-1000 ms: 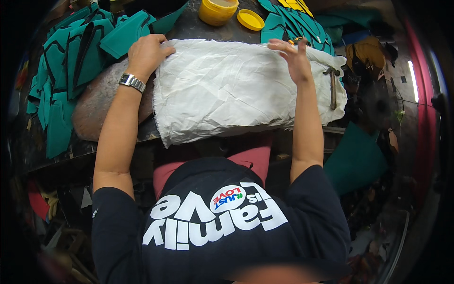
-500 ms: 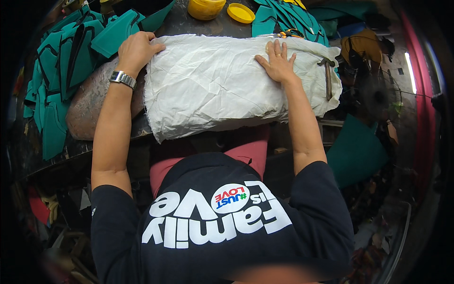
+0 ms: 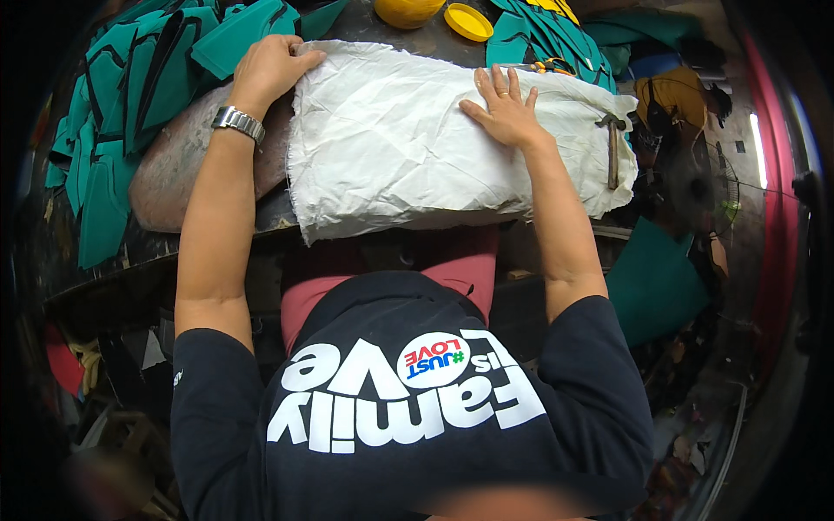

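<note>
A white, wrinkled cloth (image 3: 391, 130) with frayed edges lies spread across the table's near edge, its front hanging down over my lap. At its far left corner my left hand (image 3: 268, 76), with a metal watch on the wrist, is closed on the cloth's edge, thumb on top and fingers curled behind. My right hand (image 3: 506, 111) lies flat on the cloth's far right half, fingers spread. To the right of that hand, a hammer (image 3: 613, 152) rests on the cloth's right end.
Green cut pieces with black edging (image 3: 139, 87) are heaped at left; more green pieces (image 3: 556, 43) lie at the back. A brown slab (image 3: 191, 169) sits beside my left forearm. Behind the cloth are a yellow tub (image 3: 408, 10), its lid (image 3: 469, 22) and an orange-handled tool (image 3: 553, 66).
The view has shifted, so the table things appear farther right and slightly higher. My right hand has slid a little left along the cloth. My left hand stays at the corner.
</note>
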Motion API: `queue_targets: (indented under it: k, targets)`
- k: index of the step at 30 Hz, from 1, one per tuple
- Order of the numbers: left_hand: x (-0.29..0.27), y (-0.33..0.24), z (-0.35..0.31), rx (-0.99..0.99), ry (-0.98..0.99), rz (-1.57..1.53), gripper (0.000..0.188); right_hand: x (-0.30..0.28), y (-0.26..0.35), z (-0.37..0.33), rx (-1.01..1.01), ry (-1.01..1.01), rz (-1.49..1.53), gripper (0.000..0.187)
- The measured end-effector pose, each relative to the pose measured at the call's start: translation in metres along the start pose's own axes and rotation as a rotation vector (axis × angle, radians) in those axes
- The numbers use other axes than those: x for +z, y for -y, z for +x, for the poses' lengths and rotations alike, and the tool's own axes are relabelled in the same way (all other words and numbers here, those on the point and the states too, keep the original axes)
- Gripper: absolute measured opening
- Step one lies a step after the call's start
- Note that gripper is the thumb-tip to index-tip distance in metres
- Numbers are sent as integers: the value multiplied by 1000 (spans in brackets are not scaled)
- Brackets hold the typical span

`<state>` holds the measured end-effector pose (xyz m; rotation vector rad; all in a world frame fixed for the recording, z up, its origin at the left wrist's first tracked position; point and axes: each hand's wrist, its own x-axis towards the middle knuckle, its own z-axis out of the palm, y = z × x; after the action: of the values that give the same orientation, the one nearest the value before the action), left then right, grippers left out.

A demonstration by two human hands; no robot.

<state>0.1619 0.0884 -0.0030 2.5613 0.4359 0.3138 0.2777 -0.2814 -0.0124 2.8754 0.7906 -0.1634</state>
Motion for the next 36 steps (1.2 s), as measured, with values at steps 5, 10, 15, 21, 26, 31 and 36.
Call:
queue_targets:
  k: [5, 10, 15, 21, 26, 31, 36]
  targets:
    - [1, -6, -1, -46, 15, 46, 49, -9, 7, -3, 23, 29, -98, 95]
    - [1, -4, -1, -9, -5, 60, 49, -9, 28, -2, -15, -13, -93, 98]
    - [2, -4, -1, 10, -19, 76, 51, -9, 71, 1, -146, -67, -33, 99]
    - [-3, 3, 4, -11, 73, -41, 52, -11, 132, 7, -171, -120, 75, 110]
    - [-3, 12, 7, 32, 90, -169, 50, -13, 169, 13, -152, -104, 90, 107]
    - [6, 10, 4, 70, -34, 21, 37, -16, 181, 15, -290, -95, 256, 106]
    - [6, 10, 2, 81, -91, 70, 31, -22, 108, -4, -298, -171, 307, 81]
